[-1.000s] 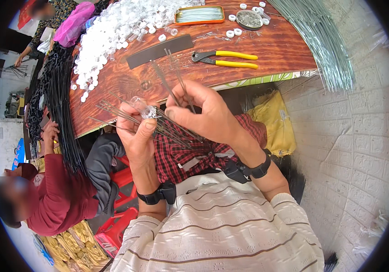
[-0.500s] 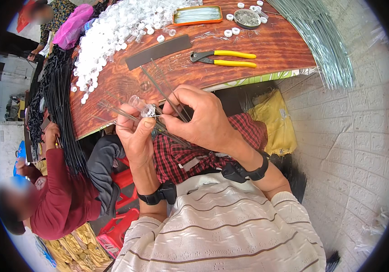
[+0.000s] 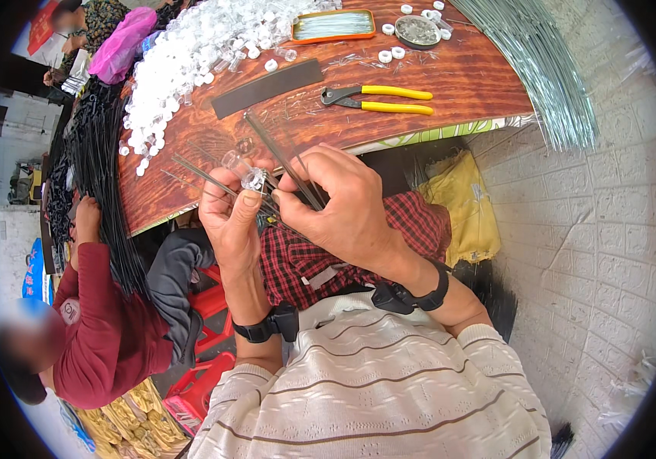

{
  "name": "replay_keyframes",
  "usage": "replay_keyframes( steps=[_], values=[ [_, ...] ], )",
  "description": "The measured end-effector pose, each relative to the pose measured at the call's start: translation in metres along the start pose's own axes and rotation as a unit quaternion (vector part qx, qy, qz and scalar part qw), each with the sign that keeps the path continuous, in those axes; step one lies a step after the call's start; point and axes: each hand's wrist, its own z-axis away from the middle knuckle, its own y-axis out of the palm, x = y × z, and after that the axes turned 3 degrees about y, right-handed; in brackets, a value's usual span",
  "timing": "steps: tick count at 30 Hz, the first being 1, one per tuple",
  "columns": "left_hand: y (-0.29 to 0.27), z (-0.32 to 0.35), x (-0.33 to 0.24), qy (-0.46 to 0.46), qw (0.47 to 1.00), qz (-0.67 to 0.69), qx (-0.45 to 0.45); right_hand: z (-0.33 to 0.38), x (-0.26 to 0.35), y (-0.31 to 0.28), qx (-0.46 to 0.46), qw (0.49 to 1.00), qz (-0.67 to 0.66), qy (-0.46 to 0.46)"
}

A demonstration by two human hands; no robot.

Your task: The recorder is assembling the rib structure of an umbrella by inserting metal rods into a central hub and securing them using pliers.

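My left hand (image 3: 230, 222) pinches a small clear plastic cup (image 3: 253, 180) between thumb and fingers, above the table's near edge. Thin grey metal rods (image 3: 207, 177) also pass through that grip and stick out to the left. Close against it on the right, my right hand (image 3: 343, 195) is closed around more thin rods (image 3: 273, 145), which slant up and away. Its thumb and fingertip meet right beside the cup; a small metal bit shows at the cup's face, too fine to make out.
On the wooden table (image 3: 466, 84) lie a large heap of white and clear plastic pieces (image 3: 213, 38), yellow-handled nippers (image 3: 389, 99), a dark flat bar (image 3: 267, 88), a tray of pins (image 3: 333, 26) and a wire bundle (image 3: 542, 76). A co-worker in a maroon sleeve (image 3: 99, 321) sits left.
The rods in my right hand have shifted slightly right and closer together. Both hands rise a little. The bright wire end beside the cup no longer shows, and the co-worker's arm has moved.
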Motion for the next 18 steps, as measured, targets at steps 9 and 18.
replay_keyframes(
  steps=[9, 18],
  values=[
    [-0.0077, -0.0007, 0.0016, -0.012, 0.999, 0.029, 0.005, 0.0043, 0.0014, 0.0056, -0.018, 0.999, 0.004, -0.028],
    [-0.0006, 0.0000, -0.0023, -0.023, 1.000, -0.011, 0.001, 0.0049, 0.0048, 0.0021, -0.032, 0.997, 0.055, -0.032]
  ],
)
